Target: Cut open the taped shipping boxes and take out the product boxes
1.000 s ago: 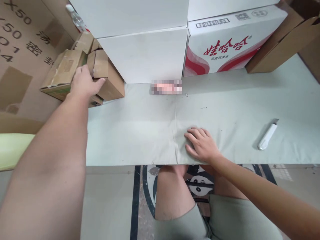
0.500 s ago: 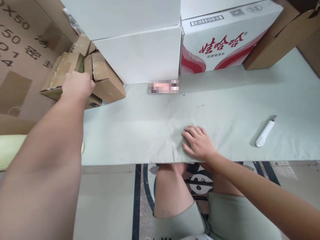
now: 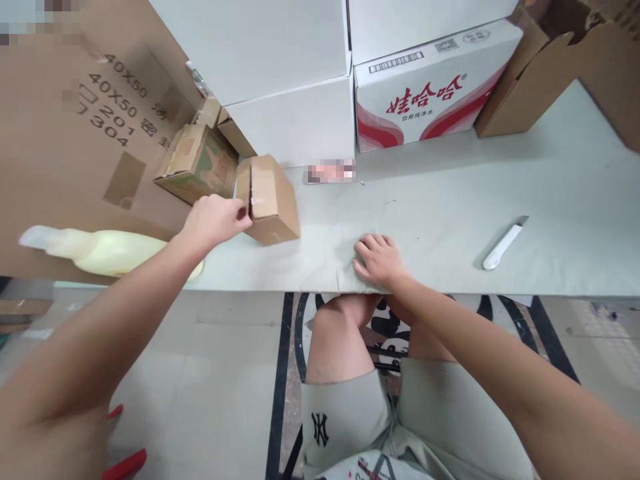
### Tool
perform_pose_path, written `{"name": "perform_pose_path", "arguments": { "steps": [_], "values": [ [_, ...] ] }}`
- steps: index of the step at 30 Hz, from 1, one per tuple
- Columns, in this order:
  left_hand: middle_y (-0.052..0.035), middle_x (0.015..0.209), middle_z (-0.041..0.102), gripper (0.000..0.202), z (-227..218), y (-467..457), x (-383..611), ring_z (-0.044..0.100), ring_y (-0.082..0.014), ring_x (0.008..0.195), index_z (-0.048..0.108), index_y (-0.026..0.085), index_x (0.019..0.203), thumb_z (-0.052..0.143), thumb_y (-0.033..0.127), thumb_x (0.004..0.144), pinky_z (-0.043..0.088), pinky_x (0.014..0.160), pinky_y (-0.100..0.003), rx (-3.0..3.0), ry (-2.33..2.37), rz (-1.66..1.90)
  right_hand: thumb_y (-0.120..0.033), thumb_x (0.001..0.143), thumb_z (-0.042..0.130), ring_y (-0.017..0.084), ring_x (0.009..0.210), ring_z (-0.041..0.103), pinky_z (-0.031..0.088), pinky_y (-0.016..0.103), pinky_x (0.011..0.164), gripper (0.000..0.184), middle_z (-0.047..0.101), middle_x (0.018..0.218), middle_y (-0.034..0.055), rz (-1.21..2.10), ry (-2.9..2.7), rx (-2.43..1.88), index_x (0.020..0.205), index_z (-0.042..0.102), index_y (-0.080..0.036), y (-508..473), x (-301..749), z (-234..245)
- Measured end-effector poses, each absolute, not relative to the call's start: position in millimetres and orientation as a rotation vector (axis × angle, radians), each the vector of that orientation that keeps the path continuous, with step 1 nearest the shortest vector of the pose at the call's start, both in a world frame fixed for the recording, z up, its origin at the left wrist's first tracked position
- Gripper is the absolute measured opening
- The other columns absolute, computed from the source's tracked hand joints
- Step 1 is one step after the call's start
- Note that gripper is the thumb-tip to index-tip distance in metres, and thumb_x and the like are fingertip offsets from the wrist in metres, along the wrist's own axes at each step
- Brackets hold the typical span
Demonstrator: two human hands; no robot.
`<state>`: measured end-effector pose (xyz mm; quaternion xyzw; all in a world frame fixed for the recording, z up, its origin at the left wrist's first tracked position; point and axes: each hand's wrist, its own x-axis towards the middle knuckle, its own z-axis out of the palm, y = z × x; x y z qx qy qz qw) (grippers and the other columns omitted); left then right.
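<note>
My left hand (image 3: 213, 219) is closed at the left end of a small brown cardboard box (image 3: 279, 197), its fingertips pinching the edge by the open flap slit. The box stands near the front of the table, apart from the white cartons. My right hand (image 3: 379, 260) rests palm down on the pale green tablecloth (image 3: 430, 247), fingers spread and holding nothing. Behind my left hand sits another cardboard box (image 3: 197, 160) with a green pattern on its side.
A white utility knife (image 3: 503, 247), blade out, lies at the right. A pale yellow bottle (image 3: 107, 252) lies on its side under my left forearm. White cartons (image 3: 295, 123) and a red-and-white water carton (image 3: 440, 93) line the back. A large brown carton (image 3: 120, 80) stands at left.
My left hand has drawn the small cardboard box forward and right, away from the patterned box. My right hand stays flat on the cloth. The view has shifted left.
</note>
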<state>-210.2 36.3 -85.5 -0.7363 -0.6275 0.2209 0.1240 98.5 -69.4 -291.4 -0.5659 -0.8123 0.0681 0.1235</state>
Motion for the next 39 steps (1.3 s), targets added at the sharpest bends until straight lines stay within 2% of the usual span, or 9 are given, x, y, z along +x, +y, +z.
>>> {"name": "perform_pose_path", "arguments": {
  "steps": [8,15,22,30,34,36,39],
  "values": [
    [-0.0099,0.089,0.080,0.025,-88,-44,-178,0.076,-0.0347,0.092,0.076,0.024,0.099,0.058,0.037,0.087,0.049,0.077,-0.037,-2.397,-1.713,0.675,-0.041,0.101,0.048,0.034,0.117,0.050,0.032,0.046,0.101,0.037,0.065,0.128,0.0190,0.190,-2.362,-1.654,0.119,0.069,-0.016,-71,98,-291],
    [-0.0164,0.099,0.080,0.034,-98,-58,-168,0.076,-0.0417,0.098,0.075,0.021,0.112,0.053,0.035,0.090,0.052,0.081,-0.044,-2.324,-1.776,0.659,-0.041,0.102,0.047,0.034,0.115,0.051,0.033,0.046,0.100,0.038,0.064,0.127,0.0198,0.177,-2.383,-1.643,0.119,0.068,-0.015,-73,100,-289],
    [-0.0153,0.112,0.082,0.037,-110,-74,-153,0.076,-0.0387,0.104,0.071,0.020,0.120,0.046,0.033,0.096,0.050,0.081,-0.041,-2.211,-1.953,0.556,-0.042,0.105,0.044,0.034,0.119,0.051,0.032,0.046,0.102,0.039,0.064,0.129,0.0196,0.202,-2.397,-1.651,0.119,0.067,-0.014,-74,101,-285],
    [-0.0157,0.102,0.083,0.037,-117,-73,-145,0.077,-0.0407,0.103,0.076,0.020,0.119,0.053,0.033,0.093,0.049,0.079,-0.043,-2.138,-2.030,0.404,-0.042,0.104,0.046,0.034,0.120,0.051,0.032,0.046,0.104,0.039,0.063,0.131,0.0188,0.232,-2.387,-1.632,0.120,0.067,-0.013,-73,102,-286],
    [-0.0135,0.102,0.084,0.039,-126,-67,-120,0.078,-0.0389,0.101,0.079,0.024,0.119,0.058,0.037,0.090,0.049,0.079,-0.042,-2.079,-2.113,0.181,-0.041,0.104,0.047,0.034,0.119,0.051,0.032,0.046,0.103,0.037,0.064,0.129,0.0188,0.231,-2.360,-1.624,0.120,0.067,-0.014,-72,101,-287],
    [-0.0128,0.098,0.084,0.035,-131,-67,-103,0.078,-0.0372,0.096,0.081,0.024,0.110,0.059,0.041,0.089,0.049,0.076,-0.041,-2.067,-2.148,0.032,-0.041,0.103,0.048,0.033,0.118,0.051,0.032,0.046,0.102,0.036,0.065,0.127,0.0178,0.226,-2.350,-1.623,0.120,0.067,-0.014,-71,100,-288],
    [-0.0103,0.078,0.079,0.030,-138,-67,-87,0.076,-0.0328,0.082,0.079,0.023,0.082,0.065,0.049,0.085,0.049,0.072,-0.039,-2.102,-2.174,-0.297,-0.040,0.102,0.052,0.032,0.112,0.053,0.034,0.044,0.099,0.033,0.067,0.120,0.0172,0.207,-2.327,-1.650,0.115,0.067,-0.014,-69,99,-289]
  ]
}}
